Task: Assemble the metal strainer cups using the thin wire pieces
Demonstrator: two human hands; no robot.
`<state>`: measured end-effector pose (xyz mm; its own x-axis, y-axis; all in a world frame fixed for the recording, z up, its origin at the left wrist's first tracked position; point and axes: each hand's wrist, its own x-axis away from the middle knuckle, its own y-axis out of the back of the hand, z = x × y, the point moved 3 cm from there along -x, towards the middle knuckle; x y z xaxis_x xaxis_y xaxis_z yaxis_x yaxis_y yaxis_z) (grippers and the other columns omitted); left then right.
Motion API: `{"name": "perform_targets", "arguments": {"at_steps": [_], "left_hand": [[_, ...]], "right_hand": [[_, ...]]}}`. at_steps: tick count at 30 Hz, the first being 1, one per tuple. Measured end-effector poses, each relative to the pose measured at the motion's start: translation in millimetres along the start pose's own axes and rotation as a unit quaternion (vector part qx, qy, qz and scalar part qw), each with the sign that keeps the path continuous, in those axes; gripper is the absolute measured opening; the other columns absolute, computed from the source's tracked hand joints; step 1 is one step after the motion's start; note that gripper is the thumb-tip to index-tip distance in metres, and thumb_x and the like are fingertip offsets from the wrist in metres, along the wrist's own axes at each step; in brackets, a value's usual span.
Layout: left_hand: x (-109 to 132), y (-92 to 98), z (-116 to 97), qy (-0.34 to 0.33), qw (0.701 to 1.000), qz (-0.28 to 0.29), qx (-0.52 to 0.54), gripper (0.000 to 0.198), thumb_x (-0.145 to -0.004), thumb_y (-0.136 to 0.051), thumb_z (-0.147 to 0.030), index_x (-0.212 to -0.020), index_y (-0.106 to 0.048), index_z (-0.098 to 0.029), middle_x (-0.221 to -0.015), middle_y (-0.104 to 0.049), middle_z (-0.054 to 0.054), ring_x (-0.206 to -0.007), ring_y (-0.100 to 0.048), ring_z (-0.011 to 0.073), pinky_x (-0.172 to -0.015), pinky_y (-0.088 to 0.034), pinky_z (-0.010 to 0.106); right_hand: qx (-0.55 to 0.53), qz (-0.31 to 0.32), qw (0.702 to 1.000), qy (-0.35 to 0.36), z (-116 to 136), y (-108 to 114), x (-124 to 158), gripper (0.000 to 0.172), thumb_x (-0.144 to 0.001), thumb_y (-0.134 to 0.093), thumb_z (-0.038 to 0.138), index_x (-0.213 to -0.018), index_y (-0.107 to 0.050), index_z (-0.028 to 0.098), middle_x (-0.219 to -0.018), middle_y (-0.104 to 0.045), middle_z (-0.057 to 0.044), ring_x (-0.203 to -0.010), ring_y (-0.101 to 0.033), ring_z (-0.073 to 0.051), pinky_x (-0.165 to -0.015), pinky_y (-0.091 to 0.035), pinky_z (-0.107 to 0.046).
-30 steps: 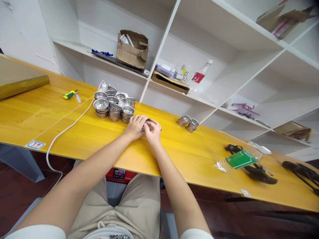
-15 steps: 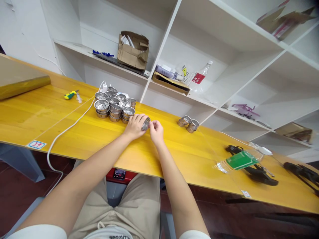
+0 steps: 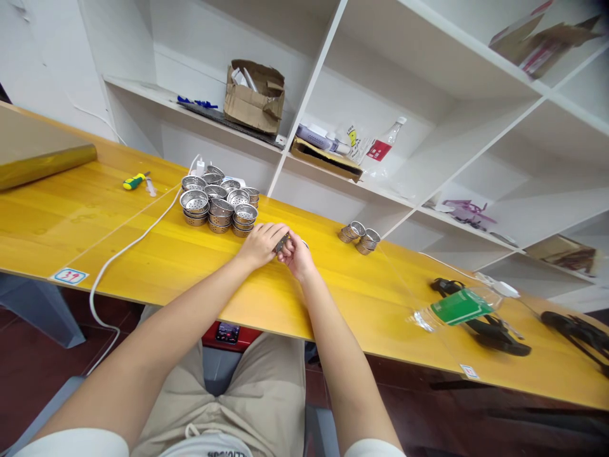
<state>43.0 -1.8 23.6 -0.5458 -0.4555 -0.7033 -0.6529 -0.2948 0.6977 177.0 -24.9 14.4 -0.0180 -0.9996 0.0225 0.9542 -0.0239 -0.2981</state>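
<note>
A person seated at a yellow bench (image 3: 190, 266) brings both hands together over its middle, just above the board. The left hand (image 3: 259, 243) curls its fingers around a small metal piece (image 3: 282, 241), while the right hand (image 3: 297, 255) meets it from the other side, fingertips pinching the same piece. The piece sits between the two hands and is mostly hidden by them, so its shape cannot be told.

Just left of the hands stands a cluster of stacked, perforated strainer cups (image 3: 219, 203). To the right, apart from the hands, a few metal rings (image 3: 360, 233) lie against the back edge of the bench. A white cable (image 3: 128, 244) runs from behind the cups and drops over the front edge. A yellow-handled screwdriver (image 3: 133, 181) and a gold roll (image 3: 45, 165) lie far left. Far right, a bottle (image 3: 457, 308) with a green label lies on its side beside black straps (image 3: 499, 333). White shelves (image 3: 304, 95) behind hold a torn cardboard box (image 3: 254, 95).
</note>
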Motion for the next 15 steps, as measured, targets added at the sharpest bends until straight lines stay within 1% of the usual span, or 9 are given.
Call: {"name": "perform_targets", "arguments": {"at_steps": [3,5,7,9,11,13,15], "left_hand": [[-1.0,0.1,-1.0,0.001,1.000,-0.003,-0.008,0.052,-0.088,-0.059,-0.021,-0.140,-0.056,-0.017,-0.143,-0.063,0.015,-0.126,-0.060,0.0317,-0.103,-0.045,0.045],[-1.2,-1.1,-1.9,0.001,1.000,-0.001,-0.005,0.052,-0.088,-0.060,-0.021,-0.139,-0.057,-0.017,-0.142,-0.063,0.015,-0.126,-0.060,0.0321,-0.103,-0.045,0.046],[-1.3,-2.3,-1.0,0.024,1.000,-0.011,0.008,0.052,-0.087,-0.062,-0.020,-0.138,-0.057,-0.017,-0.140,-0.064,0.015,-0.125,-0.061,0.0323,-0.104,-0.047,0.045],[-1.3,-3.5,1.8,0.062,0.997,-0.033,0.027,0.055,-0.085,-0.064,-0.020,-0.139,-0.055,-0.016,-0.137,-0.065,0.016,-0.124,-0.062,0.0324,-0.105,-0.049,0.045],[-1.0,-4.8,5.4,0.085,0.994,-0.058,0.046,0.060,-0.083,-0.067,-0.020,-0.141,-0.053,-0.016,-0.136,-0.065,0.016,-0.126,-0.062,0.0325,-0.109,-0.049,0.045],[-0.1,-6.0,9.9,0.093,0.991,-0.078,0.062,0.065,-0.081,-0.071,-0.020,-0.142,-0.050,-0.016,-0.136,-0.064,0.016,-0.128,-0.061,0.0324,-0.112,-0.048,0.045],[1.6,-6.3,16.3,0.114,0.986,-0.097,0.076,0.073,-0.078,-0.076,-0.020,-0.145,-0.047,-0.016,-0.138,-0.063,0.016,-0.130,-0.060,0.0324,-0.114,-0.048,0.046]], "right_hand": [[-0.015,-0.017,1.000,0.020,-1.0,-0.8,-1.1,0.069,-0.091,-0.065,0.064,-0.053,-0.023,0.024,-0.043,-0.025,0.008,-0.039,-0.036,-0.010,-0.043,-0.036,-0.023],[-0.023,-0.021,0.999,0.016,-1.4,-1.2,-1.7,0.068,-0.092,-0.064,0.061,-0.053,-0.022,0.024,-0.043,-0.024,0.007,-0.039,-0.034,-0.010,-0.042,-0.034,-0.023],[-0.040,-0.026,0.999,0.008,-0.5,-1.3,-1.6,0.068,-0.094,-0.062,0.058,-0.053,-0.020,0.024,-0.042,-0.023,0.007,-0.040,-0.033,-0.011,-0.042,-0.033,-0.023],[-0.072,-0.023,0.997,0.004,2.0,-1.1,-0.6,0.066,-0.097,-0.057,0.056,-0.055,-0.016,0.025,-0.042,-0.023,0.006,-0.041,-0.034,-0.012,-0.044,-0.035,-0.024],[-0.109,-0.018,0.994,0.008,6.2,1.0,0.3,0.064,-0.099,-0.051,0.056,-0.058,-0.014,0.024,-0.044,-0.022,0.006,-0.043,-0.034,-0.012,-0.046,-0.037,-0.024],[-0.136,-0.029,0.990,0.032,11.9,7.4,-0.2,0.062,-0.100,-0.047,0.058,-0.061,-0.014,0.024,-0.047,-0.023,0.007,-0.043,-0.033,-0.012,-0.046,-0.036,-0.024],[-0.145,-0.079,0.983,0.078,18.3,19.8,-2.3,0.059,-0.100,-0.045,0.060,-0.063,-0.017,0.024,-0.050,-0.024,0.007,-0.043,-0.031,-0.011,-0.045,-0.034,-0.023]]}}
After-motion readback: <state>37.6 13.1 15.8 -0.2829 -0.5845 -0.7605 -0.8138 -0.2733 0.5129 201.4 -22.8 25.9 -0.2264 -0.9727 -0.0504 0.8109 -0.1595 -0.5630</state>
